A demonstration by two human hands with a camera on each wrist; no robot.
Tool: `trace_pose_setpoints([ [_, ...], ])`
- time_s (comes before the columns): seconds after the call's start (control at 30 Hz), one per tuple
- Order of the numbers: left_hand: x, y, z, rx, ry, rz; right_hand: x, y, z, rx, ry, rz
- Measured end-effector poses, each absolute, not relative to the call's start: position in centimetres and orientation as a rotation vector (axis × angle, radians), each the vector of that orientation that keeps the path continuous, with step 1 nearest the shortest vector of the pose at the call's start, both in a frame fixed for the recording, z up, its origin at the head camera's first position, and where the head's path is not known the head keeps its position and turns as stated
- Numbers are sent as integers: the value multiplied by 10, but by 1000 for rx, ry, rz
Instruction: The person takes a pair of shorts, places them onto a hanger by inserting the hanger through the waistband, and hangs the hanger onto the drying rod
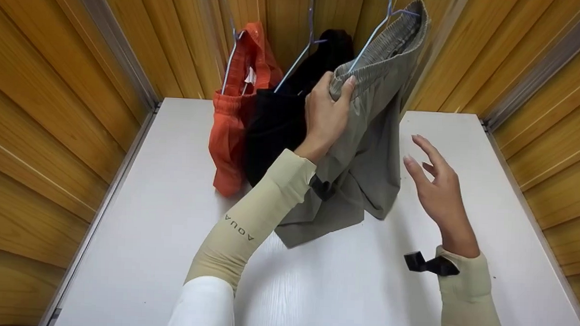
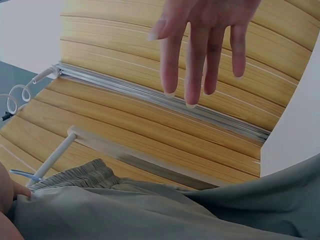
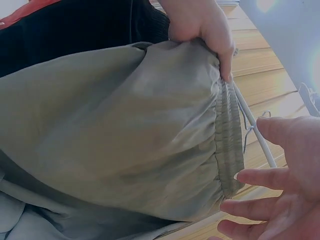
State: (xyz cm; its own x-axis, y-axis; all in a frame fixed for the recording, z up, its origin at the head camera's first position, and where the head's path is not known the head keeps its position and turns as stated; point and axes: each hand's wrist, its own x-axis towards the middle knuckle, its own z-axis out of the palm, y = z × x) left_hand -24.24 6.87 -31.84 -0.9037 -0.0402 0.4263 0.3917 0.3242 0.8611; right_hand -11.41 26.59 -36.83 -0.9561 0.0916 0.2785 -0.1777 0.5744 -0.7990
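Grey-green elastic-waist shorts hang from a thin light-blue wire hanger. My left hand pinches the near end of their waistband, thumb on the outer side, beside the hanger's lower end. The far end of the waistband hangs on the hanger's other side. My right hand is held in the air to the right of the shorts, fingers spread and apart from the cloth, holding nothing. In the right wrist view the gathered waistband runs between the left hand and the right fingers.
Black shorts and red-orange shorts hang on similar hangers to the left. Below lies a white board. Wood-look panels enclose the sides and back. A pale rod shows in the left wrist view.
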Motion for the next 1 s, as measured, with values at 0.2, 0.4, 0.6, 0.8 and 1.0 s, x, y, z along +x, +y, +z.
trace_pose_setpoints([
  [0.2,-242,75,-327,-322,-2262,-1573,-115,264,-370,88,-2518,1341],
  [0.4,-240,78,-336,-303,-2316,-1565,-117,264,-373,86,-2531,1353],
  [0.6,-235,79,-343,-295,-2380,-1572,-118,263,-373,90,-2540,1361],
  [0.8,-228,81,-346,-341,-2462,-1559,-118,260,-372,94,-2546,1346],
  [1.0,-219,80,-343,-455,-2562,-1543,-119,260,-371,96,-2536,1363],
])
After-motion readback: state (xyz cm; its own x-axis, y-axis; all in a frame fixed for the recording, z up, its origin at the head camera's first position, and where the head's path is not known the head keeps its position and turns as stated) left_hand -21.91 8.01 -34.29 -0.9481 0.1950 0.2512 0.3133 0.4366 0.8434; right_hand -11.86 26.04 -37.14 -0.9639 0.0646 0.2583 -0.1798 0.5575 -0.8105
